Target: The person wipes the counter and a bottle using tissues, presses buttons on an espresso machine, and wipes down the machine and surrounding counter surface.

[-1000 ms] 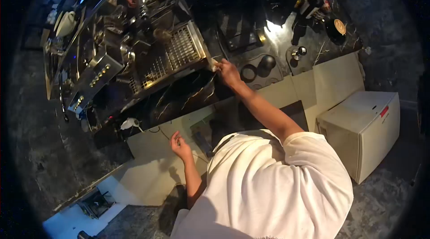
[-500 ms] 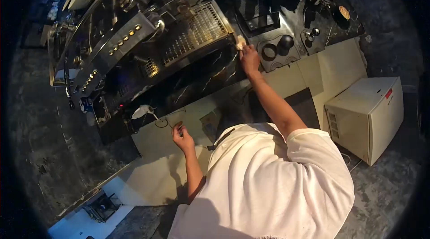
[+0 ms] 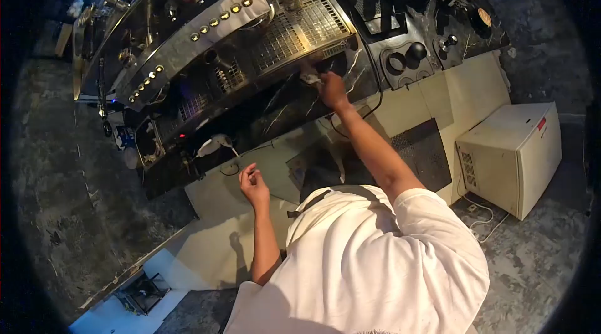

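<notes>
My right hand (image 3: pixel 333 92) is closed around a crumpled pale cloth (image 3: pixel 310 77). The cloth lies on the dark marble counter (image 3: pixel 299 103) along the front of the espresso machine (image 3: pixel 216 18), just below its metal drip tray (image 3: pixel 307 28). In front of the counter, my left hand (image 3: pixel 254 187) hangs in the air, its fingers loosely curled and apart, with nothing visible in them. Closest to it is a white object with a thin spout (image 3: pixel 215 145), perhaps a spray bottle, at the counter's front edge.
Right of the drip tray is a tamping stand (image 3: pixel 395 65) with a black round knob (image 3: pixel 416 52). A metal tamper (image 3: pixel 448 41) stands farther right. A white box-shaped appliance (image 3: pixel 508 159) sits on the floor at right. A dark cable (image 3: pixel 380 83) hangs over the counter edge.
My right hand has moved left with the cloth, from beside the tamping stand to below the drip tray. My left hand's fingers have loosened a little. The view has shifted slightly.
</notes>
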The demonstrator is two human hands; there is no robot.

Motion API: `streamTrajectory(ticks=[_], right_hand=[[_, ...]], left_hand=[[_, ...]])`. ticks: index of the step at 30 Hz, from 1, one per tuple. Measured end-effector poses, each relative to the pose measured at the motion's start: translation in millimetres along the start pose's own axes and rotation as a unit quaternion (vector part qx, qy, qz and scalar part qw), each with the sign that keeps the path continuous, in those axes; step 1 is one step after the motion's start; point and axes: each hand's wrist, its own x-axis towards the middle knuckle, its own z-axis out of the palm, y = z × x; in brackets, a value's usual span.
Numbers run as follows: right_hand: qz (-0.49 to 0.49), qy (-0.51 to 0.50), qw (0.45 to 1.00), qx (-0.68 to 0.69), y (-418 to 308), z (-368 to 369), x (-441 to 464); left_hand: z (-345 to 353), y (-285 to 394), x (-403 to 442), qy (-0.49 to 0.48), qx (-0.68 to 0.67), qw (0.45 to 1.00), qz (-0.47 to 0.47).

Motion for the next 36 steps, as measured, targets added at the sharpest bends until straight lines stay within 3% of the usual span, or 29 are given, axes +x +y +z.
streamTrajectory(ticks=[4, 6, 11, 13, 16, 22, 29, 31, 33, 35, 36], right_hand=[[-0.003, 0.111, 0.993, 0.039, 10, -21, 0], [0.093, 0.159, 0.983, -0.026, 8, -28, -1], [0.146, 0.135, 0.972, -0.125, -14, 13, -2], [0.056, 0.113, 0.988, -0.09, -12, 38, -6], [0.06, 0.03, 0.994, -0.087, -53, 55, -15], [0.054, 0.048, 0.997, -0.024, -82, 94, -19], [-0.115, 0.017, 0.989, 0.095, -86, 91, -27], [-0.067, -0.053, 0.962, 0.261, -74, 75, -29], [0.05, -0.105, 0.912, 0.392, -40, 63, -36], [0.075, -0.07, 0.964, 0.244, -27, 22, -35], [0.059, -0.087, 0.966, 0.236, -26, -5, -29]], left_hand=[[3, -3, 8, -0.015, -0.022, 1.0, 0.011], [1, -11, 9, -0.031, -0.033, 0.999, 0.011], [-18, -12, 1, -0.011, -0.057, 0.998, -0.019], [-26, -27, -2, 0.0, -0.058, 0.998, -0.036], [-32, -52, -2, 0.009, -0.068, 0.995, -0.072], [-23, -39, 2, -0.004, -0.089, 0.994, -0.066], [0, -14, 12, -0.019, -0.096, 0.994, -0.049], [-2, -5, 16, -0.01, -0.102, 0.994, -0.032], [-5, -9, 14, -0.001, -0.105, 0.994, -0.039], [-8, -16, 13, 0.006, -0.114, 0.992, -0.05], [-11, -19, 11, 0.009, -0.118, 0.991, -0.057]])
